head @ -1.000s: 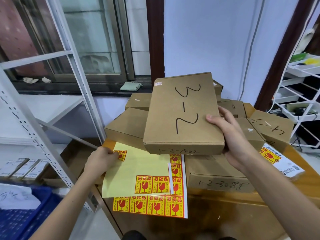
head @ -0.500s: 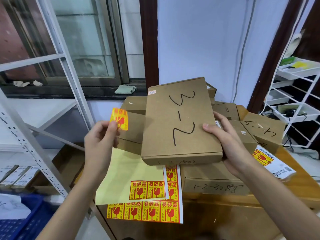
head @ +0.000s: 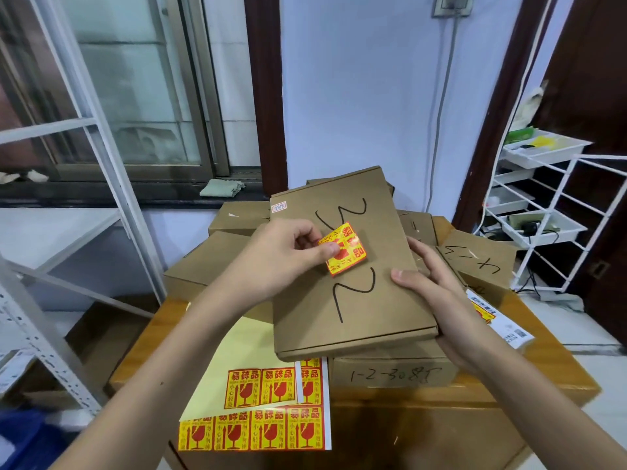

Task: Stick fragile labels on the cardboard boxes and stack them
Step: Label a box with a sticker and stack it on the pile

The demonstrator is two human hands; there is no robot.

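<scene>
A flat cardboard box marked "3-2" (head: 359,300) is held tilted above the pile by my right hand (head: 437,300), which grips its right edge with the thumb on top. My left hand (head: 281,256) pinches a yellow-and-red fragile label (head: 346,254) and holds it against the top face of that box, over the handwritten dash. Below lie two label sheets: a mostly peeled yellow backing sheet (head: 247,354) and a sheet with a row of fragile labels (head: 258,429).
Several more cardboard boxes are piled on the wooden table (head: 441,418), among them one marked "1-2-3088" (head: 393,373) and one at right (head: 481,262). A white metal shelf frame (head: 108,157) stands left, a white wire rack (head: 543,212) right, a blue crate (head: 20,435) below left.
My left hand peeled a label off the sheet, lifted it, and brought it right onto the top of the "3-2" box. The box stayed in my right hand.
</scene>
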